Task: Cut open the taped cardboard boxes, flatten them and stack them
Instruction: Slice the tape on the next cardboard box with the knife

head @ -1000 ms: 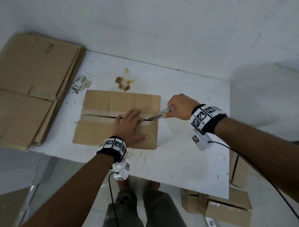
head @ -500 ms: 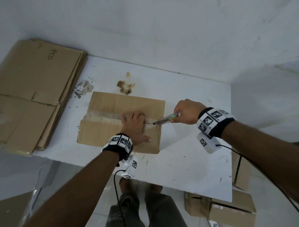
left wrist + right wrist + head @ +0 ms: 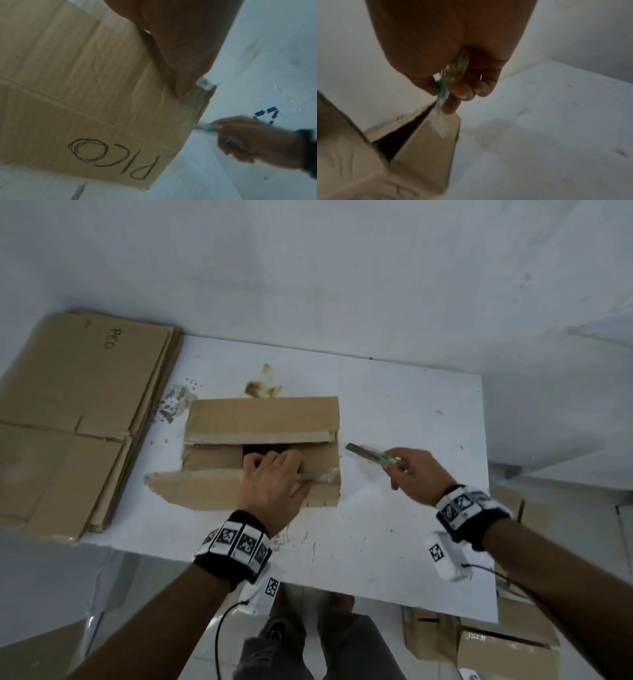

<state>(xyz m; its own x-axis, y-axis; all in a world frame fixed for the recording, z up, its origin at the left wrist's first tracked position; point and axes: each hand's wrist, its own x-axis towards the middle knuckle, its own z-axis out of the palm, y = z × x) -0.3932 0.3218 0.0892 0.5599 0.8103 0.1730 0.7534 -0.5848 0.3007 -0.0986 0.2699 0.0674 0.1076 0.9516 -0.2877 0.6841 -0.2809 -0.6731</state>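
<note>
Since the earlier frame the box (image 3: 263, 419) at the centre of the white table (image 3: 411, 525) has been slit: its near flap (image 3: 205, 491) is lifted, the left hand (image 3: 274, 484) curled over its edge. The right hand (image 3: 414, 477) has withdrawn rightward, gripping one cutter (image 3: 373, 455). The box interior is dark. One flattened stack (image 3: 68, 412) lies left; boxes on the floor (image 3: 479, 642) are cut off and cannot be counted.

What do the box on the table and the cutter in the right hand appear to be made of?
Box: plain brown cardboard, matte, with glossy clear tape along the cut flap edges. Cutter: a dull grey blade, probably metal, in a see-through body with a green part, likely plastic; blur leaves that uncertain. The right hand grips it.
</note>
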